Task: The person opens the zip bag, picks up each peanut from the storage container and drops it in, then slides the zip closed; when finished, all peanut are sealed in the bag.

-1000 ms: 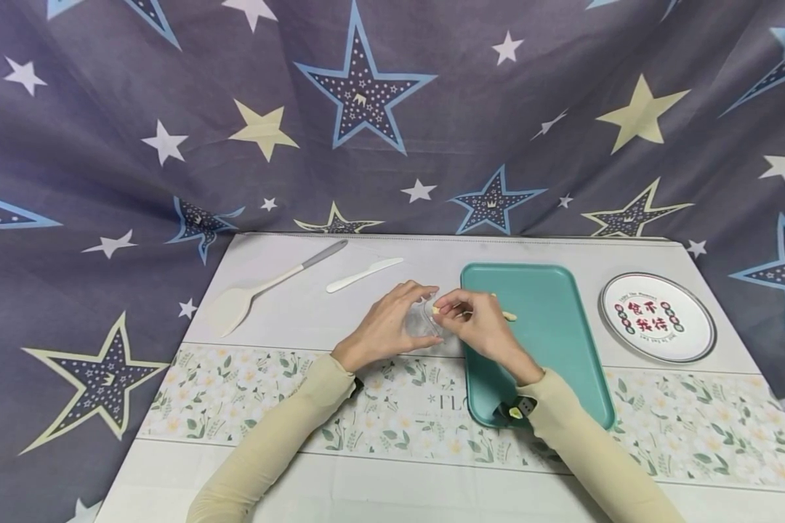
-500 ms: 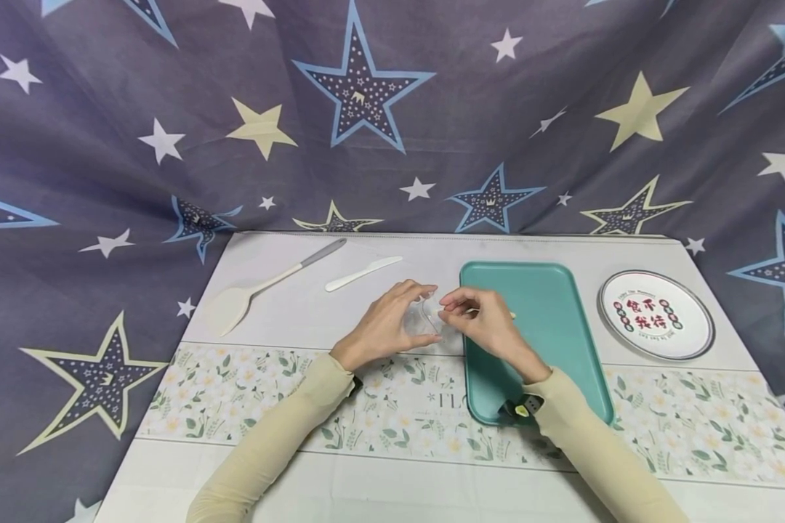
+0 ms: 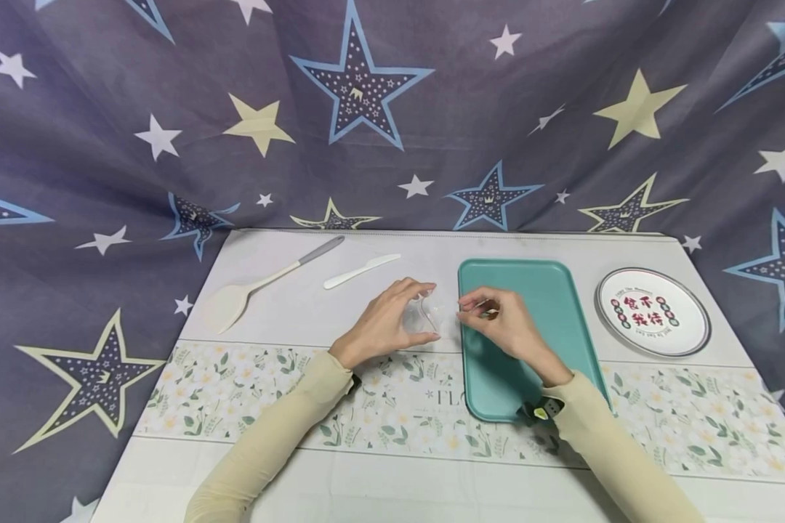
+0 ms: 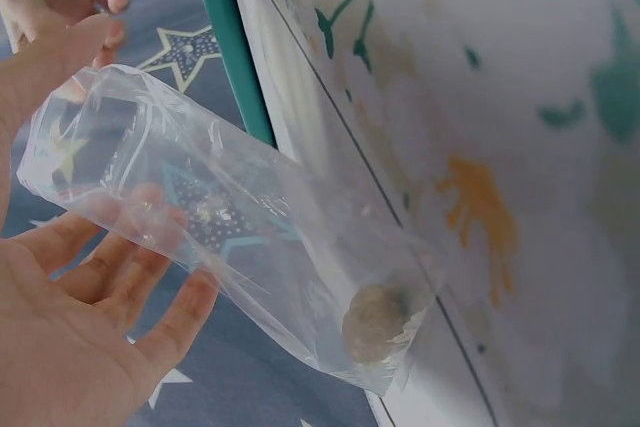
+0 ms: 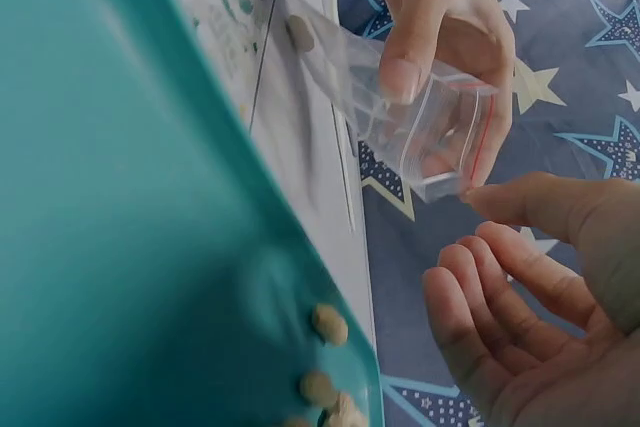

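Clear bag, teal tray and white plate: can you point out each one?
Clear bag (image 4: 240, 212): left wrist view, middle of its transparent side.
Teal tray (image 3: 556, 319): head view, bare part of its floor.
White plate (image 3: 653, 312): head view, its printed centre.

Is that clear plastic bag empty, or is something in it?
The clear bag isn't empty, though mostly unfilled: both wrist views show a brownish lump through its side, at the end opposite its mouth.

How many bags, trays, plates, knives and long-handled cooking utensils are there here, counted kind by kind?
Clear plastic zip bag: 1
Teal rectangular tray: 1
White round plate with red lettering: 1
White slim knife: 1
Cream long-handled cooking utensil with a grey handle end: 1
Total: 5
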Demonstrator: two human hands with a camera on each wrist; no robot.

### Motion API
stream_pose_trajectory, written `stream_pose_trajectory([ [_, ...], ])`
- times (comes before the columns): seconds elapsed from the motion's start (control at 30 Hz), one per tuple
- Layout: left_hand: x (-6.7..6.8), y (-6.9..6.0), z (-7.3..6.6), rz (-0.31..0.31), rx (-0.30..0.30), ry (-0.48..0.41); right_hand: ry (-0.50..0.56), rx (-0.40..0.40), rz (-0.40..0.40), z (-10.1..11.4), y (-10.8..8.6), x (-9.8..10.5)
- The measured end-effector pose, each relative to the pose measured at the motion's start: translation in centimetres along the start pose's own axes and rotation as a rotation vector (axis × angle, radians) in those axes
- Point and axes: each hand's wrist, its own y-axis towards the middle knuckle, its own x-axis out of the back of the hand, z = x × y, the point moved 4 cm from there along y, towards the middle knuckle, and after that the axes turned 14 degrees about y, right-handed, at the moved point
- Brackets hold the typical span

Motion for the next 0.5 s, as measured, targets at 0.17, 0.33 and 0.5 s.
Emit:
stream_pose_trajectory([
  [0.17,0.1,-0.1,0.0,-0.003,0.002,-0.002,-0.012,-0.012,-0.014,-0.5,-0.6,0.9],
  [0.33,0.0,-0.2,0.0,-0.002,0.006,-0.005,-0.057,-0.007,-0.029,-0.9,-1.6,2.0],
  [0.5,0.1,-0.2,0.0,0.004,0.012,-0.004,-0.069,-0.001,-0.036,-1.6,-2.4,3.0],
])
